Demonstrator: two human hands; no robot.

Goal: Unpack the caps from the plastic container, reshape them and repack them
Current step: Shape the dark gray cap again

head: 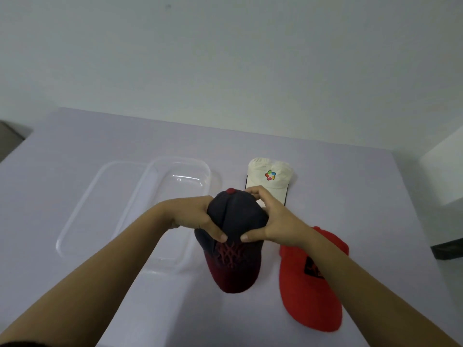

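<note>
Both forearms reach in from the bottom edge and meet over a dark navy cap [235,221] held just above the bench [350,186]. Its maroon brim [233,274] points back toward the person and its red top button [230,190] points away, so the crown faces up where it can be worked. The left hand [193,216] wraps the crown's left side, fingers curled out of sight behind the fabric and thumb pressed down near the front panel. The right hand [270,219] mirrors it, fingertips pinching the crown near the button and thumb set close to the left thumb, just above the red stitched emblem [229,252]. With a closed grip on each side and the thumbs pushing at the front, this looks like the reshaping step: squeezing and rounding the crown back into form.

A red cap [308,291] lies flat on the bench just to the right, partly under the right forearm, and a white cap [269,175] with a coloured logo sits farther back, beyond the right hand. Their places suggest they are laid aside in a row; whether either has been shaped yet I cannot tell.

To the left, the clear plastic container [155,186] stands open with no cap inside, and its clear lid [82,214] lies flat beside it, touching or slightly tucked under its left wall. Keeping them close leaves a short reach for repacking, which seems not yet begun.
</note>
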